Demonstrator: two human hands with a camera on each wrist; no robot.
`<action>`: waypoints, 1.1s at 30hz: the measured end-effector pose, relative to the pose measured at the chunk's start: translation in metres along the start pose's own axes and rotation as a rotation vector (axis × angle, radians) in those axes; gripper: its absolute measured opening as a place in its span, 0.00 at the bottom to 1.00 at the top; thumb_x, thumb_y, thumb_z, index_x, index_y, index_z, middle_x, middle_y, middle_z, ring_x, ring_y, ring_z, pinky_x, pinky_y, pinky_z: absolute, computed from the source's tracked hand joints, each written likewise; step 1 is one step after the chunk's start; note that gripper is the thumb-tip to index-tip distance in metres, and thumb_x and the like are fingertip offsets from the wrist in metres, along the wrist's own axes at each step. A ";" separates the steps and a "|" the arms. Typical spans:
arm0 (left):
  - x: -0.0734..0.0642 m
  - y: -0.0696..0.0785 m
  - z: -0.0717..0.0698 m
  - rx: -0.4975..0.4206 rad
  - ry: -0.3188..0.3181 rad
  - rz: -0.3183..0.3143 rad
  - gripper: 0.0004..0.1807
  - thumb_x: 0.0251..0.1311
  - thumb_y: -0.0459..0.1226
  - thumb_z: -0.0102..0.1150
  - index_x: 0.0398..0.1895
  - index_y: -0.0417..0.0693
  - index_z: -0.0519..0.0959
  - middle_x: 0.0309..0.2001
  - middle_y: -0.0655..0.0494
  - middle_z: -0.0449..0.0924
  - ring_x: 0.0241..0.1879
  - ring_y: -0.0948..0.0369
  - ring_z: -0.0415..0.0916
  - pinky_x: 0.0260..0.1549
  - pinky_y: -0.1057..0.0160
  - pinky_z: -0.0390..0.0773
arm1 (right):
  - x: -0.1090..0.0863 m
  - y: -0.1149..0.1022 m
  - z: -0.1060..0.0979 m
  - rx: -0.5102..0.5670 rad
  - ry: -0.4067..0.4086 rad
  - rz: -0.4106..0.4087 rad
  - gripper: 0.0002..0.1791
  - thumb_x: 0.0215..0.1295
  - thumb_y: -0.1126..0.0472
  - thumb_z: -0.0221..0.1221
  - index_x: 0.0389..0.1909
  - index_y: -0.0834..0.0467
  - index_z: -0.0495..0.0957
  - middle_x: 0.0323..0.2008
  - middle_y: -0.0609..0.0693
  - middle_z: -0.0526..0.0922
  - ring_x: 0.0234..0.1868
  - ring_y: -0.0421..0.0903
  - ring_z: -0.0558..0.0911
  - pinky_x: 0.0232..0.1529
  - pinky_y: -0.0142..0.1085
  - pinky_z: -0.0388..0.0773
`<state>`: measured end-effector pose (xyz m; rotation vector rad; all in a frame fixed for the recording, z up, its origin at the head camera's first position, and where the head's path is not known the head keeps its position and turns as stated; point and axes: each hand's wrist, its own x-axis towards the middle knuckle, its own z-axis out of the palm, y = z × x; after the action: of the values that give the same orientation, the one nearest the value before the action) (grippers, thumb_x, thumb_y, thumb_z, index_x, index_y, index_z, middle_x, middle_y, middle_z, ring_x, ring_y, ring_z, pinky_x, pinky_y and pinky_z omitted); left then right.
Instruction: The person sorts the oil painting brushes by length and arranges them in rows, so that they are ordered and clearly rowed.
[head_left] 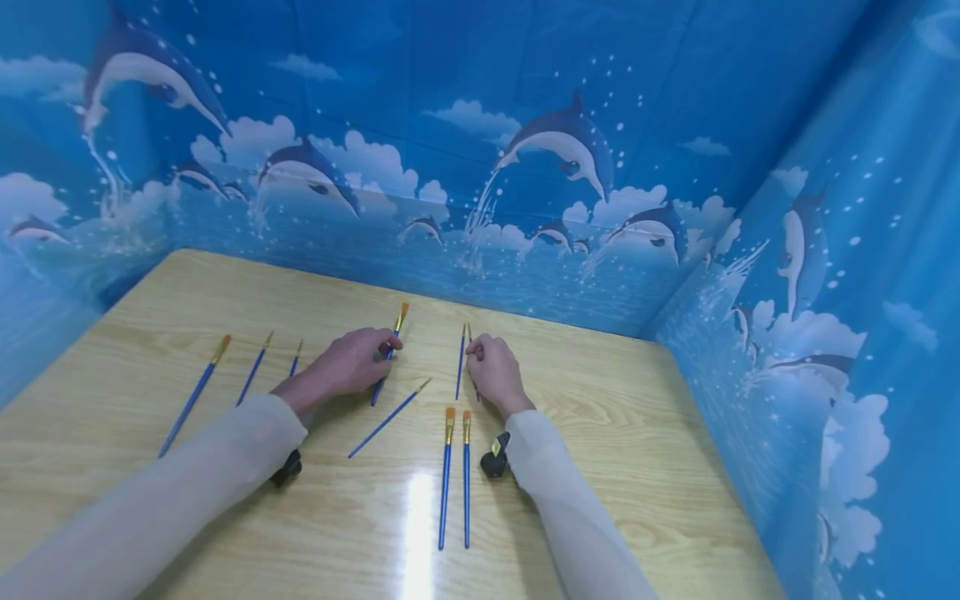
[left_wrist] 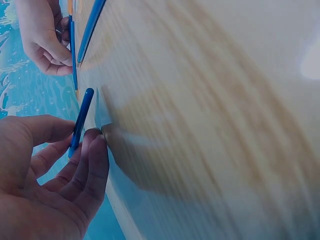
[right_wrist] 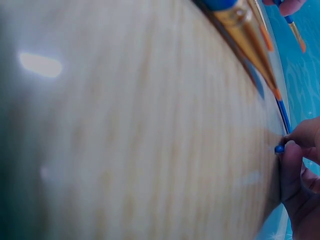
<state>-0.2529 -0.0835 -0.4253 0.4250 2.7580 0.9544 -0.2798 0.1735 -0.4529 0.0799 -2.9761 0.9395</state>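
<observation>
In the head view my left hand pinches a flat paintbrush with a blue handle and orange bristles pointing to the table's far edge. The left wrist view shows that brush's blue handle between thumb and fingers, tilted up from the tabletop. My right hand pinches a thin blue paintbrush, whose rounded handle end shows at the fingertips in the right wrist view. Just left of it lies another thin paintbrush, roughly parallel.
Two flat paintbrushes lie side by side nearer me. A fine paintbrush lies slantwise between the arms. Several more brushes lie left of my left arm. A blue dolphin-print curtain borders the wooden table.
</observation>
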 end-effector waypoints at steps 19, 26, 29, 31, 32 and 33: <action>0.005 0.008 0.006 0.028 -0.014 -0.043 0.22 0.75 0.36 0.61 0.69 0.44 0.79 0.63 0.41 0.82 0.64 0.44 0.79 0.64 0.44 0.80 | -0.002 0.000 -0.003 0.001 -0.008 -0.001 0.06 0.80 0.64 0.58 0.50 0.56 0.83 0.45 0.53 0.79 0.44 0.49 0.79 0.47 0.43 0.79; 0.007 0.011 0.009 0.036 -0.019 -0.076 0.21 0.74 0.36 0.62 0.68 0.45 0.79 0.60 0.43 0.83 0.60 0.47 0.80 0.59 0.47 0.81 | -0.003 -0.001 -0.003 0.006 -0.011 -0.001 0.06 0.80 0.64 0.58 0.50 0.56 0.83 0.46 0.53 0.79 0.44 0.49 0.79 0.48 0.43 0.80; 0.008 0.011 0.010 0.038 -0.016 -0.070 0.22 0.74 0.35 0.61 0.68 0.45 0.80 0.60 0.43 0.83 0.60 0.47 0.80 0.59 0.46 0.81 | -0.003 -0.001 -0.003 0.010 -0.013 -0.005 0.06 0.80 0.64 0.58 0.50 0.56 0.83 0.46 0.54 0.80 0.44 0.49 0.79 0.47 0.44 0.80; 0.008 0.011 0.010 0.040 -0.014 -0.061 0.22 0.74 0.35 0.61 0.68 0.44 0.80 0.60 0.43 0.83 0.61 0.47 0.80 0.61 0.45 0.81 | -0.003 -0.002 -0.002 0.010 -0.013 -0.003 0.06 0.80 0.64 0.58 0.50 0.56 0.83 0.46 0.54 0.80 0.44 0.49 0.79 0.47 0.44 0.80; 0.008 0.010 0.010 0.043 -0.012 -0.056 0.22 0.74 0.35 0.61 0.68 0.44 0.80 0.60 0.42 0.83 0.61 0.47 0.80 0.62 0.45 0.80 | -0.003 -0.001 -0.002 0.009 -0.013 -0.004 0.06 0.80 0.64 0.58 0.50 0.56 0.83 0.46 0.54 0.80 0.44 0.49 0.79 0.48 0.44 0.80; 0.008 0.011 0.011 0.045 -0.011 -0.055 0.22 0.73 0.35 0.61 0.68 0.44 0.80 0.61 0.42 0.83 0.62 0.46 0.80 0.62 0.44 0.80 | -0.003 -0.002 -0.002 0.010 -0.012 -0.005 0.06 0.80 0.64 0.58 0.50 0.56 0.83 0.46 0.54 0.80 0.44 0.49 0.79 0.48 0.44 0.80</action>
<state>-0.2552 -0.0668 -0.4274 0.3588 2.7705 0.8754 -0.2771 0.1733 -0.4506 0.0933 -2.9807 0.9571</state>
